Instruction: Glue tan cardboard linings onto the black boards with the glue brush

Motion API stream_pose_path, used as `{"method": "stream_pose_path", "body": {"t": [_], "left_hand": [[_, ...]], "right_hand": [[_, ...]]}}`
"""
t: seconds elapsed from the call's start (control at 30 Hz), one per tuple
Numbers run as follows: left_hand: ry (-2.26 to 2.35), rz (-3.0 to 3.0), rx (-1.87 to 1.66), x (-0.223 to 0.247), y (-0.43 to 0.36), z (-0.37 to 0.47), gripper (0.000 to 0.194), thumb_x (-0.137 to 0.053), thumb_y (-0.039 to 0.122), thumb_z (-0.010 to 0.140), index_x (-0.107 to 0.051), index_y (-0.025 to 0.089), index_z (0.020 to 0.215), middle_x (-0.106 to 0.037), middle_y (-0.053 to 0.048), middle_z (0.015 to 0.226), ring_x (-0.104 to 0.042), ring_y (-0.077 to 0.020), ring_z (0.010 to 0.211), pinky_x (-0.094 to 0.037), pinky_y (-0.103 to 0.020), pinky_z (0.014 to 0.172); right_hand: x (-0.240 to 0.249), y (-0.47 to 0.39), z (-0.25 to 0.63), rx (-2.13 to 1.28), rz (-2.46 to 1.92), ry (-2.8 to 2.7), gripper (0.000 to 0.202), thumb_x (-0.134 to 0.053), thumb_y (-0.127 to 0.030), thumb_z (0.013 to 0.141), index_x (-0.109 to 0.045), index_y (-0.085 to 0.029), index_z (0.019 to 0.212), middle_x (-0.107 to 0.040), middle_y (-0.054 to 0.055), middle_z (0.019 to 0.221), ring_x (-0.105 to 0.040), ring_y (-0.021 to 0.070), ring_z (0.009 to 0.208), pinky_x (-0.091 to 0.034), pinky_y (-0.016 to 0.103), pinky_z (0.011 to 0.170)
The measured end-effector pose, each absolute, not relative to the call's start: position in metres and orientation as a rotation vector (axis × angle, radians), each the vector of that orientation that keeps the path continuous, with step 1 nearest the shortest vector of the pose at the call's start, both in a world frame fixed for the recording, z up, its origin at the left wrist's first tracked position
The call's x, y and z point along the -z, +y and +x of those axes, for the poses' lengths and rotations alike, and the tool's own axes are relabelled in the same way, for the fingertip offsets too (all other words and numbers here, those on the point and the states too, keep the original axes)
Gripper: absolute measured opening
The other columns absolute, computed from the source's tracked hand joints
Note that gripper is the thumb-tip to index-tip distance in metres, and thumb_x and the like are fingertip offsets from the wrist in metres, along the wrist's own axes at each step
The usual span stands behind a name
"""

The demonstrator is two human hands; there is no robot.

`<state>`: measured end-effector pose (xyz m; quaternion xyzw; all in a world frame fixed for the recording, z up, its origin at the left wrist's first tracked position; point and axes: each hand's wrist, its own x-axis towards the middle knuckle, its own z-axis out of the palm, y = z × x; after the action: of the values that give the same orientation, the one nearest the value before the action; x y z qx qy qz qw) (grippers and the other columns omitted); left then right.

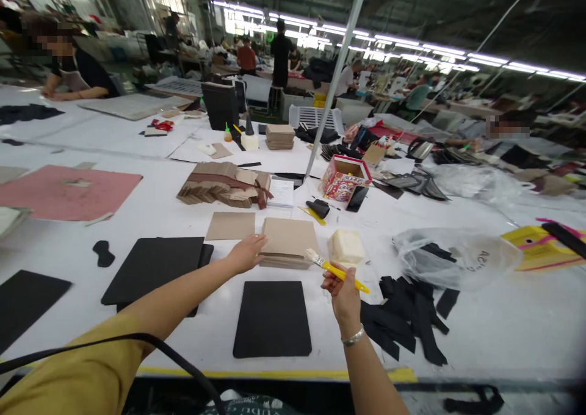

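Observation:
My right hand (344, 293) is closed around the yellow handle of a paintbrush (339, 273), whose pale bristles point up and left near the front right corner of a stack of tan cardboard pieces (289, 235). With fingers stretched out, my left hand (248, 254) touches the left edge of that stack. A single tan board (230, 226) lies just left of the stack. In front of it, a black rounded-corner panel (273, 319) rests flat on the table. A whitish square tub (346, 246) stands right of the brush; its contents cannot be made out.
More black panels (155, 268) lie under my left forearm. Black strips (414, 317) and a clear plastic bag (458, 259) are at the right. Behind the stack are bundled tan pieces (220, 185), a patterned box (343, 180) and a slanting metal pole (336, 76). Several people work farther back.

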<state>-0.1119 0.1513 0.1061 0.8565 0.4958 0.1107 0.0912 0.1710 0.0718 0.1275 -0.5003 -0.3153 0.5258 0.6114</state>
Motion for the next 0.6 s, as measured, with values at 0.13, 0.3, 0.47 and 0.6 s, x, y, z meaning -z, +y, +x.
{"method": "stream_pose_path", "body": {"t": [0.13, 0.3, 0.47, 0.6], "left_hand": [[1.497, 2.568, -0.083, -0.079, 0.157, -0.092, 0.050, -0.055, 0.028, 0.075, -0.044, 0.015, 0.122, -0.040, -0.011, 0.134, -0.035, -0.0240, 0.123, -0.030, -0.037, 0.101], [1.563, 2.487, -0.040, -0.062, 0.152, -0.087, 0.045, -0.050, 0.020, 0.077, -0.044, 0.014, 0.121, -0.042, -0.012, 0.132, -0.044, -0.0239, 0.116, -0.035, -0.037, 0.097], [1.693, 2.387, -0.072, -0.051, 0.142, -0.077, 0.051, -0.049, 0.023, 0.076, -0.039, 0.015, 0.126, -0.035, -0.012, 0.137, -0.035, -0.0242, 0.123, -0.032, -0.037, 0.099], [1.688, 2.394, -0.075, -0.038, 0.143, -0.077, 0.054, -0.045, 0.028, 0.076, -0.037, 0.011, 0.127, -0.033, -0.014, 0.138, -0.034, -0.0255, 0.124, -0.029, -0.037, 0.101]], "right_hand": [[-0.118, 0.072, 0.188, -1.250, -1.194, -0.719, 0.049, -0.040, -0.058, 0.081, -0.058, -0.016, 0.097, -0.061, 0.003, 0.071, -0.055, 0.0100, 0.054, -0.048, 0.025, 0.054], [-0.111, 0.071, 0.218, -1.174, -1.343, -0.812, 0.036, -0.058, -0.046, 0.073, -0.059, -0.017, 0.096, -0.059, 0.001, 0.071, -0.053, 0.0093, 0.054, -0.048, 0.024, 0.053], [-0.105, 0.066, 0.265, -0.823, -1.554, -0.882, 0.036, -0.057, -0.046, 0.071, -0.060, -0.013, 0.085, -0.057, 0.001, 0.061, -0.050, 0.0099, 0.046, -0.043, 0.022, 0.046], [-0.098, 0.061, 0.310, -0.448, -1.761, -0.850, 0.035, -0.053, -0.048, 0.073, -0.058, -0.013, 0.073, -0.052, -0.001, 0.050, -0.047, 0.0106, 0.042, -0.037, 0.022, 0.043]]}}
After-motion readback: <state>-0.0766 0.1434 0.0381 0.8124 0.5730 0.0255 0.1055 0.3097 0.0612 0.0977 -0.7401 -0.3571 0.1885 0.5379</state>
